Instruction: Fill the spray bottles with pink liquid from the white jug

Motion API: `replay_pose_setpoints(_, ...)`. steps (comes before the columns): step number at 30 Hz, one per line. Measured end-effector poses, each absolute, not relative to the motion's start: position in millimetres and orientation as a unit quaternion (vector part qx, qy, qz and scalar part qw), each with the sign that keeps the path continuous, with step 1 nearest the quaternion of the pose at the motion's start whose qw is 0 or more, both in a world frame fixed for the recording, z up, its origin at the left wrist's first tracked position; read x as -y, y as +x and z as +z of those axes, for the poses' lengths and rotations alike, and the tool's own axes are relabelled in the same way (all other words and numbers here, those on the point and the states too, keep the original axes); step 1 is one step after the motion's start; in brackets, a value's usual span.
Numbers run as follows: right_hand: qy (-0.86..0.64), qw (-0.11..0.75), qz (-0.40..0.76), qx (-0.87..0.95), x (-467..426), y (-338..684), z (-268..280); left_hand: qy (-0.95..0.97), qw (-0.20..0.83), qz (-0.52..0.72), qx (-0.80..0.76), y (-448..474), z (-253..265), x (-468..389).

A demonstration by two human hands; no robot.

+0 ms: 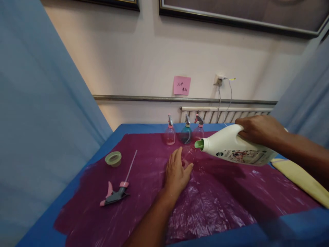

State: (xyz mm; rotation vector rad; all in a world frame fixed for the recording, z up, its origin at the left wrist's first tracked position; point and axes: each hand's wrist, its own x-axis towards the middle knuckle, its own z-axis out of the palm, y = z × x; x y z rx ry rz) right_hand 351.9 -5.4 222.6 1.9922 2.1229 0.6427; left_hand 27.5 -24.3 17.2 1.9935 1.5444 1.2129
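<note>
Head view: from where I sit, far off, I see my right hand (259, 128) gripping a white jug (226, 142) by its handle, the jug tipped well over to the left so that its green spout (199, 144) points at a clear bottle (189, 155). That bottle is on the purple sheet (146, 206) spread across the blue-covered tabletop (144, 128), just in front of a pink-collared spray bottle (170, 136), a teal spray bottle (186, 134) and another spray bottle (199, 132) with a pink-and-grey head. My left hand (177, 171) is half curled at the clear bottle's near left side, thumb and fingers spread apart; I cannot tell whether they press on it. A loose trigger head (117, 195) with its tube lies to the left, near a green cap (113, 159).

I judge the step in hand to be pouring, or lining up to pour; the glare and see-through plastic hide whether liquid is running. To my mind the next move calls for a slow, fine tilt from the right, the spout centred on the bottle's mouth, and a light steadying hold from the left against tipping.
</note>
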Motion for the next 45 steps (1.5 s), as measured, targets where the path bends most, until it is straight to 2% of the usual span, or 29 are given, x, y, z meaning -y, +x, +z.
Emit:
replay_pose_setpoints(14, 0.652, 0.076, 0.236, -0.717, 5.6, 355.0, 220.2, 0.706, 0.18, 0.411, -0.548, 28.9, 17.4, 25.8)
replay_pose_setpoints(23, 0.657, 0.117, 0.238, -0.705, 6.8, 348.2, 225.1, 0.71, 0.179, 0.394, -0.555, 29.8, 16.7, 26.2)
replay_pose_setpoints(45, 0.653, 0.111, 0.25, -0.706, 5.4, 350.9, 225.3, 0.712, 0.175, 0.398, -0.551, 30.2, 14.0, 25.8)
